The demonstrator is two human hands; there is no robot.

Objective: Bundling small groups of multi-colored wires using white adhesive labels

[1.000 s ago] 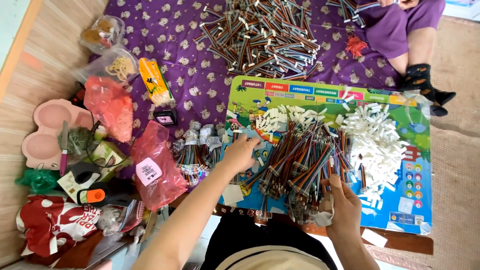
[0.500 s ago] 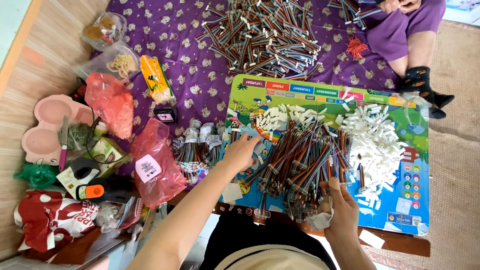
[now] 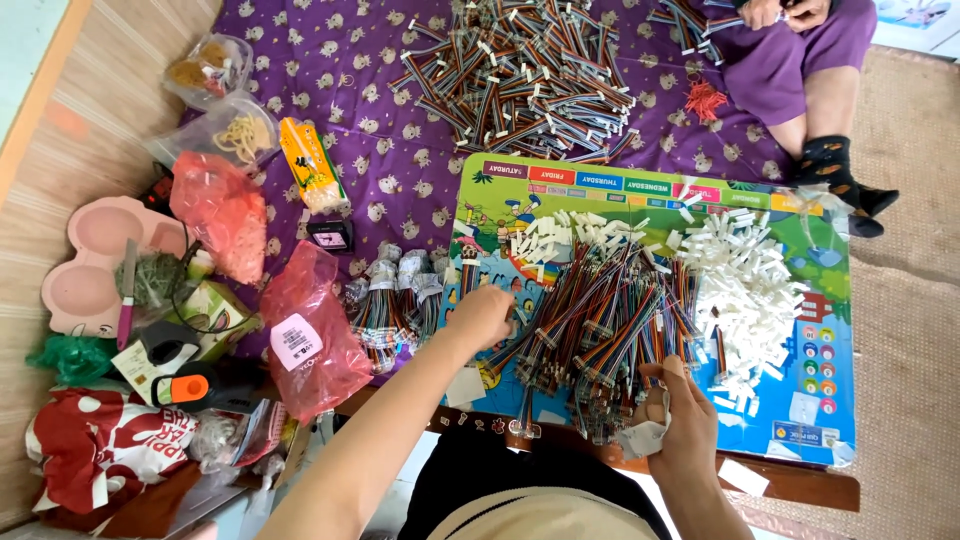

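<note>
A heap of multicoloured ribbon wires [image 3: 610, 330] lies on a colourful picture board [image 3: 820, 290] in front of me. My left hand [image 3: 482, 318] rests knuckles-up at the heap's left edge, its fingers curled among the wires. My right hand [image 3: 680, 420] sits at the heap's near edge, pinching a crumpled white piece [image 3: 640, 437] with wire ends against its fingers. White plastic connectors [image 3: 745, 285] are piled to the right of the wires, with a smaller pile [image 3: 555, 235] at the back left.
A bigger pile of wires [image 3: 520, 75] lies on the purple cloth [image 3: 370, 140]. Another person's leg in a black sock [image 3: 830, 160] is at the back right. Red bags [image 3: 310, 335], bundled wires [image 3: 390, 305], a pink tray [image 3: 85, 260] and clutter fill the left.
My left hand has shifted slightly toward the left edge of the wire heap. My right hand stays at the near edge with the white piece.
</note>
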